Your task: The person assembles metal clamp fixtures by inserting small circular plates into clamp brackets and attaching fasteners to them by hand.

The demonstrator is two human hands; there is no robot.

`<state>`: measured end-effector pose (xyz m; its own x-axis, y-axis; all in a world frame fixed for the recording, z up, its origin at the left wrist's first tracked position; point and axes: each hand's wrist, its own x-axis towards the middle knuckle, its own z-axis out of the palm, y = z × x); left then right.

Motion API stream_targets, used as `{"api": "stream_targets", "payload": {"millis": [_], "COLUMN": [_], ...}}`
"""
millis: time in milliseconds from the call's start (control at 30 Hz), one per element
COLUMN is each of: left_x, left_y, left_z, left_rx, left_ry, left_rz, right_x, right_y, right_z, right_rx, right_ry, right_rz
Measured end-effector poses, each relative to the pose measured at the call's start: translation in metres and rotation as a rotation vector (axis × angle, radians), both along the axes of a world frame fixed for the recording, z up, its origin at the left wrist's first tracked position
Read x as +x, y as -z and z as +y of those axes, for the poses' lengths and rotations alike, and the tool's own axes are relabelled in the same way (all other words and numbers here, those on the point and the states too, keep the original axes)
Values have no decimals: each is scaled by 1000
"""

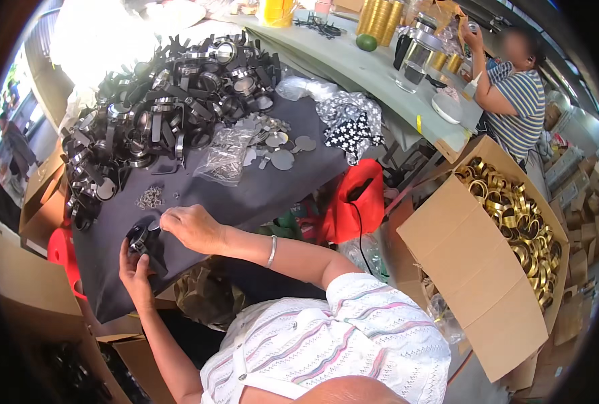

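Over the near left part of the dark tabletop, my left hand (136,273) is closed around a black watch (138,237) with a metal-rimmed round case. My right hand (195,227) reaches across from the right, thumb and fingers pinched on a small round silver disc (154,225) beside the watch case. Just beyond the hands lies a small heap of tiny metal pieces (150,198). Farther off are a clear bag of small metal parts (224,155) and loose flat silver discs (283,159). A large pile of black watches (178,101) covers the back left.
A patterned cloth (350,124) lies at the table's right edge, above a red bag (357,202). An open cardboard box (474,269) of gold-coloured rings stands at right. Across a second table (340,54) with a glass pitcher (414,64), another person (518,94) sits.
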<state>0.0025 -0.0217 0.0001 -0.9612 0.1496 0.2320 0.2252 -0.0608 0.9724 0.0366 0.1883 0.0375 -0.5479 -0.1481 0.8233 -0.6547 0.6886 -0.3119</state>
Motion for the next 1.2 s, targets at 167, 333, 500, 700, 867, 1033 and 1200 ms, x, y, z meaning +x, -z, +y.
{"api": "stream_targets", "payload": {"millis": [167, 333, 500, 700, 867, 1033, 1200], "left_x": [2, 18, 8, 11, 11, 10, 8], "left_y": [4, -27, -12, -9, -10, -9, -9], "left_z": [-3, 8, 10, 3, 2, 2, -1], "left_rx": [0, -133, -30, 14, 21, -2, -4], "left_ry": [-14, -85, 29, -7, 21, 21, 60], "left_rz": [19, -92, -101, -72, -55, -40, -78], "right_x": [5, 3, -30, -54, -52, -46, -46], "right_y": [7, -13, -13, 0, 7, 3, 5], "right_z": [18, 4, -8, -48, -53, -53, -52], "right_rx": [-15, 126, -24, 89, 211, 236, 290], "right_ry": [42, 135, -50, -143, -147, -157, -159], "right_rz": [-10, -63, 48, 5, -61, -41, 11]}}
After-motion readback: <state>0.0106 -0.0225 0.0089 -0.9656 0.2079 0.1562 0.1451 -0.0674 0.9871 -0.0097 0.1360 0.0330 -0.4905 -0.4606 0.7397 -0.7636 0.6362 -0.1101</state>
